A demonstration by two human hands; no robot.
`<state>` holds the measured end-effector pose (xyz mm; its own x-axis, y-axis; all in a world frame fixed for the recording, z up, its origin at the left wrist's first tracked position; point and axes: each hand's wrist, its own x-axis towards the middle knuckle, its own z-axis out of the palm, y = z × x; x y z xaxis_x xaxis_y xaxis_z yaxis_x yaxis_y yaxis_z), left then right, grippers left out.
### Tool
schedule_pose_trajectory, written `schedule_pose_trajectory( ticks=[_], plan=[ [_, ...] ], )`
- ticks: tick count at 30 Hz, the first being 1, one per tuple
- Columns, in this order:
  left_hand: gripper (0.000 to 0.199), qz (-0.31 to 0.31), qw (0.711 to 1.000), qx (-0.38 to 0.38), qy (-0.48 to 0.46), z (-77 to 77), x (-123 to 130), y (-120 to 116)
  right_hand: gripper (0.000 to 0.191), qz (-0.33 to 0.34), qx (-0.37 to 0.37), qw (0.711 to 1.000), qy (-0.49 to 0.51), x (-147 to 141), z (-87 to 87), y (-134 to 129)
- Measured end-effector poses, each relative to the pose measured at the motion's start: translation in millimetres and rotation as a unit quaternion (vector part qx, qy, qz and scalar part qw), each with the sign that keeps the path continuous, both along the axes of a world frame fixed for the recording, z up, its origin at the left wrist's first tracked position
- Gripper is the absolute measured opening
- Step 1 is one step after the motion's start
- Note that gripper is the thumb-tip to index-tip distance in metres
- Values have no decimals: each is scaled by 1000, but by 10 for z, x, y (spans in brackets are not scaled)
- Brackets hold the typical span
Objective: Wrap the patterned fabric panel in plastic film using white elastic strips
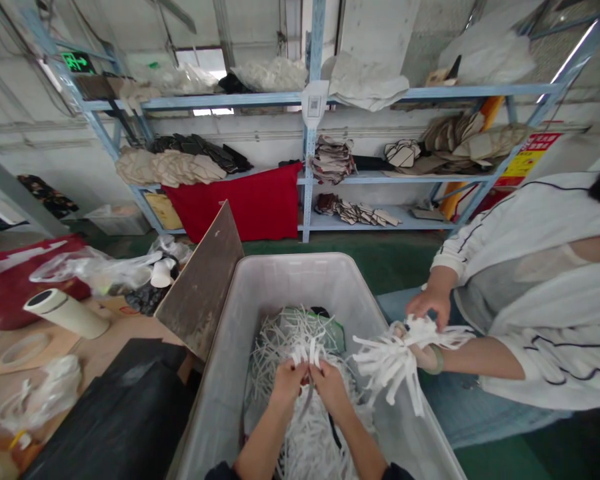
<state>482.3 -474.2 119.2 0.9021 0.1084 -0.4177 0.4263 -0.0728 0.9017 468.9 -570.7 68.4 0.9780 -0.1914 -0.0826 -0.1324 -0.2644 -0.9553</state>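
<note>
Inside the large white plastic bin point(300, 263), my two hands are close together above a heap of loose narrow white strips point(310, 443). My left hand point(289, 385) is closed in a pinch on white strips point(305, 350), whose ends stick up past the fingertips. Just beside it, my right hand point(330, 387) also pinches the white strips. A thin greyish strip hangs below the fingers, partly hidden by them. More tangled strips point(275, 340) lie at the far end of the heap, near something green point(337, 333).
At the right, another person point(535, 280) holds a bunch of white strips point(390, 363) over the bin's edge. A wooden board point(205, 280) leans at the left rim. The left table holds a cream bottle point(67, 313) and black sheeting point(120, 413). Blue shelves point(307, 153) stand behind.
</note>
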Motion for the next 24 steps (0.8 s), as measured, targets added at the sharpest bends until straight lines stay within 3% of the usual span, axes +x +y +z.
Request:
schedule_pose_trajectory(
  ticks=[2,5,8,11,14,16,19,22,24],
  plan=[
    [31,43,999,-2,-20,39,114,162,32,-31,8,999,31,-14,-128,-139],
    [26,156,986,15,-60,222,441,690,30,-119,0,990,82,-9,-365,-515],
    [20,224,969,38,-96,328,638,1013,26,-163,-8,982,91,48,-464,-695],
    [22,169,981,36,-86,200,491,776,27,-130,8,990,58,142,-348,-454],
    [27,60,998,18,-29,-47,203,285,29,-21,45,998,23,184,-166,-66],
    [28,22,1000,17,-9,-148,130,112,29,47,75,996,15,149,-139,43],
    [29,25,999,44,-16,-106,323,238,28,58,115,989,70,30,-325,-132],
    [29,38,994,97,-40,43,676,486,30,-15,156,974,163,-46,-565,-443],
    [27,-5,991,127,-44,100,832,477,32,-62,226,958,165,2,-574,-523]
  ],
)
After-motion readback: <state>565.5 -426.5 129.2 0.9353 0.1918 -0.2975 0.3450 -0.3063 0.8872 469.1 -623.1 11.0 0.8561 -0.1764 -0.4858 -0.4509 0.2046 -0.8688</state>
